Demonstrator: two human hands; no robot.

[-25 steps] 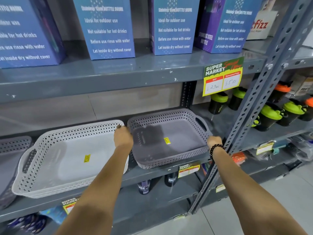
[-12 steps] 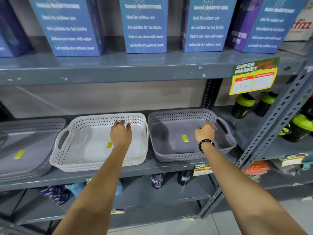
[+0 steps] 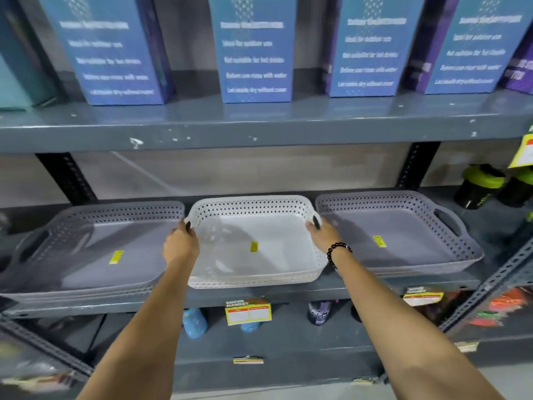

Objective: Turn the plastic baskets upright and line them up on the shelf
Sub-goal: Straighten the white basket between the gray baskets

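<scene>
On the middle shelf (image 3: 288, 293) three perforated plastic baskets sit upright in a row, open sides up: a grey basket (image 3: 86, 249) on the left, a white basket (image 3: 259, 255) in the centre, and another grey basket (image 3: 403, 241) on the right, each with a small yellow sticker on its floor. Both forearms reach forward and slightly upward from the bottom of the view, nearly parallel. The left hand (image 3: 180, 245) curls over the white basket's left handle end, fingers hooked on the rim, just beside the left grey basket. The right hand (image 3: 323, 235), with a dark bead bracelet (image 3: 337, 252) at the wrist, grips the white basket's right handle, in the narrow gap next to the right grey basket. Blue boxes (image 3: 253, 53) stand on the upper shelf (image 3: 259, 128).
</scene>
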